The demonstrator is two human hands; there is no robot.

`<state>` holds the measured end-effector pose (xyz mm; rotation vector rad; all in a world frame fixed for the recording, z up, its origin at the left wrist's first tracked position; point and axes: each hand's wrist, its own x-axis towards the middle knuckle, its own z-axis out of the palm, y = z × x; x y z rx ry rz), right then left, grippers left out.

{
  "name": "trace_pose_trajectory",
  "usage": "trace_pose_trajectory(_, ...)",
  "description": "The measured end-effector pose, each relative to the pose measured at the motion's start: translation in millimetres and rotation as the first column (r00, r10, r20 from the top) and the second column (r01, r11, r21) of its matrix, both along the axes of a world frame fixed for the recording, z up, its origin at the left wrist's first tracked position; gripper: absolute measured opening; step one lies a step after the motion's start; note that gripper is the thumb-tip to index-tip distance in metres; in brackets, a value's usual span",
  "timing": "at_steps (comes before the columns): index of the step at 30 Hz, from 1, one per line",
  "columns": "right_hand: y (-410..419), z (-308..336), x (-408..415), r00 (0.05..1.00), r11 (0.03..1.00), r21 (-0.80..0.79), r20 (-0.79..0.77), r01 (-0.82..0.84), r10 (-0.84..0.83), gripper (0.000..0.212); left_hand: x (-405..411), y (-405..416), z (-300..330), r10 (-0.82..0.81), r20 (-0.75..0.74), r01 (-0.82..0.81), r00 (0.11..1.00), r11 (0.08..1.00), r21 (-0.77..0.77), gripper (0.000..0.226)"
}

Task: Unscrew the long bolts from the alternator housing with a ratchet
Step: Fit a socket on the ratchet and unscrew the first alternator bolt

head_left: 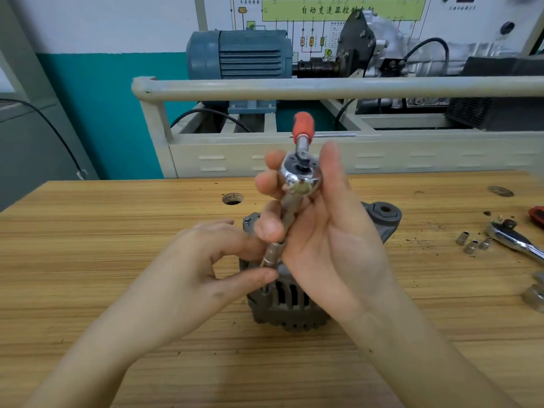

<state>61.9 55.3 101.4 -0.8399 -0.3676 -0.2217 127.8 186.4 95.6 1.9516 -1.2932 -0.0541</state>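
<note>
The alternator housing (290,301) is stood on the wooden bench (117,231), partly hidden behind both hands. The ratchet (299,175) (red-handled, head uppermost) is gripped by the right hand (321,231), fingers curled round its head and extension. The socket (270,256) at the lower end is pinched by the left hand (212,260) between thumb and forefinger, just above a bolt (265,288). Loose sockets (472,244) and a second ratchet (513,235) are seen at the right.

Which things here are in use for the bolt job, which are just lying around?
In use: alternator housing; ratchet with socket, gripped by right hand; left hand pinching the socket.

Lying about: second ratchet, three loose sockets, on the workbench.
</note>
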Motion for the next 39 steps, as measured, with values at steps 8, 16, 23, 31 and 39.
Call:
trace_pose_trajectory(8, 0.4, -1.0, -4.5, 0.997, 1.0, 0.007, 0.082, -0.011, 0.01, 0.03, -4.6, -4.4, -3.6, 0.123, 0.177, -0.116, 0.976, 0.992, -0.051, 0.042)
trace_pose_trajectory(16, 0.4, -1.1, 0.1, 0.999, 0.998, -0.046, 0.035, -0.039, 0.041, 0.037, -0.7, 0.0, -1.0, 0.002, 0.07, -0.005, 0.998, 0.999, 0.043, 0.04)
trace_pose_trajectory(23, 0.8, -1.9, -1.4, 0.994, 0.998, 0.0, 0.089, 0.057, -0.057, 0.025, -3.3, -4.9, -5.1, 0.101, 0.202, -0.096, 0.974, 0.995, -0.035, 0.037)
trace_pose_trajectory(31, -0.6, 0.9, 0.7, 1.0, 1.0, -0.025, 0.009, 0.001, -0.001, 0.038, 1.4, -1.5, -2.7, -0.057, 0.004, 0.057, 0.998, 0.998, 0.009, 0.032)
trace_pose_trajectory(39, 1.4, -1.0, -0.9, 0.997, 1.0, 0.004, 0.08, -0.005, 0.005, 0.033, -0.9, -6.5, -6.7, 0.093, 0.176, -0.084, 0.98, 0.995, -0.061, 0.039)
